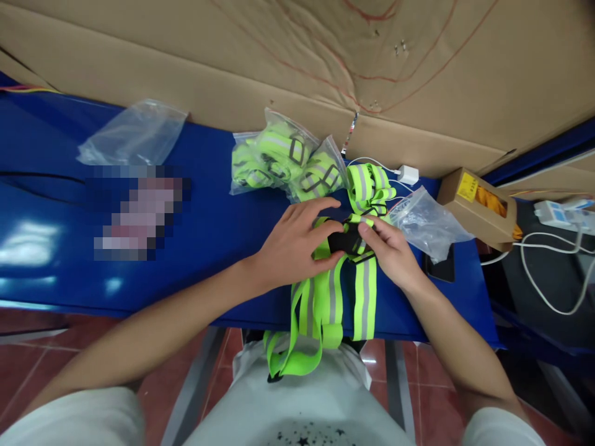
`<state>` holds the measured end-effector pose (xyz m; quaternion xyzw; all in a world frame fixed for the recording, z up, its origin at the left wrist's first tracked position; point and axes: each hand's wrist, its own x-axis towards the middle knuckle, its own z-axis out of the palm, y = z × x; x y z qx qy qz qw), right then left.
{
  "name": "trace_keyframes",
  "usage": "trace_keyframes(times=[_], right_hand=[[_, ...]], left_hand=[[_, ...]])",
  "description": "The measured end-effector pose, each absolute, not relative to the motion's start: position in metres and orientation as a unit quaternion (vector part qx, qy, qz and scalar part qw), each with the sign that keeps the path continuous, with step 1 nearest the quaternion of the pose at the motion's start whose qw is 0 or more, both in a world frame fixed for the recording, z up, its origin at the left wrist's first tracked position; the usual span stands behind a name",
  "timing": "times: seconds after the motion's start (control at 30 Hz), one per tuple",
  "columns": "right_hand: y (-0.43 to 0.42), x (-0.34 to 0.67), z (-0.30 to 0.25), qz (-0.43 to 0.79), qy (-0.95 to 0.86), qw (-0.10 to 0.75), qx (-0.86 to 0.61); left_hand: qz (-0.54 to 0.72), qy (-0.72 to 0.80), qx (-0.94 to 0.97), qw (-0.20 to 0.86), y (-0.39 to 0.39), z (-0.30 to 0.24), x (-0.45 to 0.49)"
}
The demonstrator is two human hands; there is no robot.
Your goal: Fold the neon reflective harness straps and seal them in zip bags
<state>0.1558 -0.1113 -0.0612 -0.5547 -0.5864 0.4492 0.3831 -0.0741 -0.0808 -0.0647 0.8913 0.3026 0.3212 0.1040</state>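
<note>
A neon-yellow reflective strap (333, 297) with grey stripes hangs in loops over the table's front edge. My left hand (304, 238) is curved around the strap's black part, thumb and fingers gripping its left side. On the right side, my right hand (385, 244) pinches the folded yellow end above the black part. Just behind my hands lies another coiled yellow strap (369, 186) with black buckles. Farther back, rolled straps sit in clear zip bags (283, 155).
An empty clear bag (430, 223) lies right of my hands, partly over a dark phone (441, 265). A cardboard box (481, 207) stands at the right end of the blue table (209, 248). At the left are another clear bag (137, 133) and a pixelated item (144, 214).
</note>
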Motion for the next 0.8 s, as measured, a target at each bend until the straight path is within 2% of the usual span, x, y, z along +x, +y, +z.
trace_keyframes(times=[0.17, 0.33, 0.43, 0.67, 0.8], right_hand=[[-0.115, 0.154, -0.066, 0.407, -0.635, 0.331, -0.567], [-0.122, 0.153, -0.062, 0.166, -0.823, 0.203, -0.504], [-0.123, 0.148, -0.066, 0.058, -0.854, 0.151, -0.494], [-0.116, 0.152, -0.079, 0.059, -0.859, 0.132, -0.491], [-0.109, 0.166, -0.081, 0.084, -0.865, 0.117, -0.480]], left_hand=[[0.303, 0.272, 0.913, 0.031, -0.080, -0.073, -0.072], [0.254, 0.254, 0.933, -0.026, -0.068, -0.085, -0.077], [0.232, 0.244, 0.941, -0.028, -0.064, -0.089, -0.079], [0.143, 0.258, 0.955, -0.024, -0.066, -0.089, -0.077], [0.118, 0.273, 0.954, 0.030, -0.071, -0.083, -0.081]])
